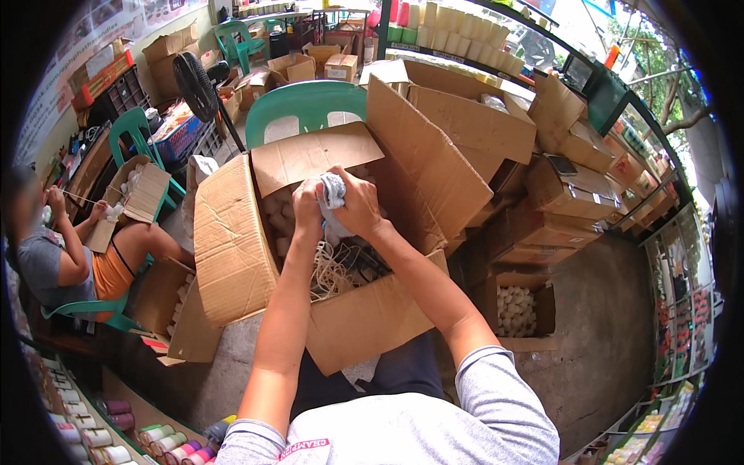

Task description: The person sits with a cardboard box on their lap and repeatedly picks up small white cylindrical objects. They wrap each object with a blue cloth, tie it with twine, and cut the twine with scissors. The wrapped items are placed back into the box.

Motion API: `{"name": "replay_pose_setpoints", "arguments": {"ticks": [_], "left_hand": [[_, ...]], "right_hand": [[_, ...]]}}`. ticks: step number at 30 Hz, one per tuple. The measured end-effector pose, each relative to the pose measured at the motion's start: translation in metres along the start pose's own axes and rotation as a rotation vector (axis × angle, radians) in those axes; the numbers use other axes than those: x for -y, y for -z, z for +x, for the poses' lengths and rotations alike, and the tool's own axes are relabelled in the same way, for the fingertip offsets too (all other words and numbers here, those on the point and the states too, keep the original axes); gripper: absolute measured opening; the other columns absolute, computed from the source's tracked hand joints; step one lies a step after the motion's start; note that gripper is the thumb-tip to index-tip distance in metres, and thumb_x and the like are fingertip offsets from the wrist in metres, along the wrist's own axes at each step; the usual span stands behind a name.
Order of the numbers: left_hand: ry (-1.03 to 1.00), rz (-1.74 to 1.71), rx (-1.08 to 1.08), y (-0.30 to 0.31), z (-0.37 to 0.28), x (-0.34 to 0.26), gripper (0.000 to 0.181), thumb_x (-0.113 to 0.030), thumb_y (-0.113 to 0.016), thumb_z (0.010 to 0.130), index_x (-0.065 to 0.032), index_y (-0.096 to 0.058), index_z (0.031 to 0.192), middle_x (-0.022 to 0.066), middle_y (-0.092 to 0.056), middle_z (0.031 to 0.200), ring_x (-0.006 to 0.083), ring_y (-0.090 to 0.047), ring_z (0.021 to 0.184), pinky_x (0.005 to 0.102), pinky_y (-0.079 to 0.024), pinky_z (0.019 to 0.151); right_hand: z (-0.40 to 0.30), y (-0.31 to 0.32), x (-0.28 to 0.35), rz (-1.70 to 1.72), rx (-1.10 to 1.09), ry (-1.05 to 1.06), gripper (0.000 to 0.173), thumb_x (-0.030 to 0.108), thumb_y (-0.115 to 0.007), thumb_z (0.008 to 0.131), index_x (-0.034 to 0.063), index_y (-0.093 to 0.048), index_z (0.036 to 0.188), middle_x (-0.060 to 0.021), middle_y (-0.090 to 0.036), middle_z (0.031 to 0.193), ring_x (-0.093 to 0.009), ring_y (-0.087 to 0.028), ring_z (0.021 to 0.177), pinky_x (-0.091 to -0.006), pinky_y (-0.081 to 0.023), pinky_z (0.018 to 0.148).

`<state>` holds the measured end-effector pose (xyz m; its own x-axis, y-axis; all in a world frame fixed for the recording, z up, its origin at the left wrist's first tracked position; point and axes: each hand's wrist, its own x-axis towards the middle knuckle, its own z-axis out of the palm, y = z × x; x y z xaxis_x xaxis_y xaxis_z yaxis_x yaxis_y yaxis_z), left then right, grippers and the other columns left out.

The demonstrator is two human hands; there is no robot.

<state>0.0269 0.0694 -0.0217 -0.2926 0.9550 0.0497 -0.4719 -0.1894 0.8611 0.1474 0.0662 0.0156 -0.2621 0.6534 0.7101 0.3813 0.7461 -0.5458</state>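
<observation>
Both of my hands are raised over a large open cardboard box (360, 328) in front of me. Between them is a bunched grey-white cloth (333, 192). My left hand (307, 203) grips its left side, and my right hand (361, 202) closes around it from the right. Whether something is wrapped inside the cloth is hidden. Below my hands, white candle-like pieces (279, 216) lie in the box. A tangle of cream-coloured cord (330, 272) rests nearer to me, beside dark items that I cannot make out.
At left a seated person (64, 261) holds a thin cord and white pieces. A green plastic chair (308, 96) stands behind my box. Stacked cartons (546, 226) and a box of white balls (516, 311) are on the right. A black fan (197, 87) stands back left.
</observation>
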Motion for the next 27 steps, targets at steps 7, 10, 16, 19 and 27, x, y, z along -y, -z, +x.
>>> {"name": "replay_pose_setpoints", "arguments": {"ticks": [7,10,16,19,27], "left_hand": [[-0.442,0.413,-0.132,-0.018,-0.016,-0.006,0.024,-0.014,-0.049,0.096,0.0010,-0.054,0.078,0.0017,-0.048,0.059,0.0092,-0.041,0.057,0.0290,-0.037,0.052],[-0.570,0.571,-0.120,-0.020,-0.019,-0.011,0.024,-0.015,-0.052,0.095,-0.0030,-0.050,0.074,0.0048,-0.042,0.055,0.0113,-0.038,0.051,0.0310,-0.036,0.049],[-0.745,0.606,-0.088,-0.026,-0.026,-0.011,0.023,-0.013,-0.049,0.096,-0.0026,-0.047,0.076,0.0058,-0.039,0.056,0.0117,-0.037,0.053,0.0306,-0.036,0.051],[-0.698,0.367,-0.084,-0.022,-0.018,-0.007,0.023,-0.013,-0.049,0.096,-0.0018,-0.043,0.076,0.0074,-0.042,0.060,0.0125,-0.040,0.058,0.0303,-0.039,0.056],[-0.350,0.253,-0.164,-0.004,0.000,0.014,0.021,-0.017,-0.050,0.096,-0.0001,-0.061,0.092,0.0054,-0.061,0.083,0.0136,-0.057,0.076,0.0297,-0.047,0.068]], "right_hand": [[-0.004,-0.021,-0.017,0.568,-0.148,-0.528,0.024,0.022,-0.058,0.093,-0.0006,-0.061,0.101,-0.0097,-0.067,0.087,-0.014,-0.060,0.079,-0.0320,-0.048,0.069],[-0.004,-0.022,-0.021,0.882,-0.133,-0.739,0.026,0.025,-0.057,0.096,0.0001,-0.063,0.102,-0.0043,-0.067,0.089,-0.013,-0.061,0.078,-0.0304,-0.049,0.068],[-0.006,-0.014,-0.030,1.372,0.108,-0.955,0.024,0.032,-0.063,0.093,0.0083,-0.062,0.093,-0.0008,-0.064,0.084,-0.012,-0.061,0.068,-0.0302,-0.050,0.059],[-0.003,-0.016,-0.021,1.055,-0.060,-0.778,0.031,0.038,-0.061,0.095,0.0070,-0.061,0.091,0.0001,-0.062,0.082,-0.009,-0.057,0.072,-0.0278,-0.046,0.063],[-0.002,-0.009,-0.003,0.239,0.029,-0.467,0.035,0.039,-0.061,0.093,0.0049,-0.061,0.100,-0.0137,-0.064,0.073,-0.016,-0.057,0.069,-0.0342,-0.046,0.065]]}}
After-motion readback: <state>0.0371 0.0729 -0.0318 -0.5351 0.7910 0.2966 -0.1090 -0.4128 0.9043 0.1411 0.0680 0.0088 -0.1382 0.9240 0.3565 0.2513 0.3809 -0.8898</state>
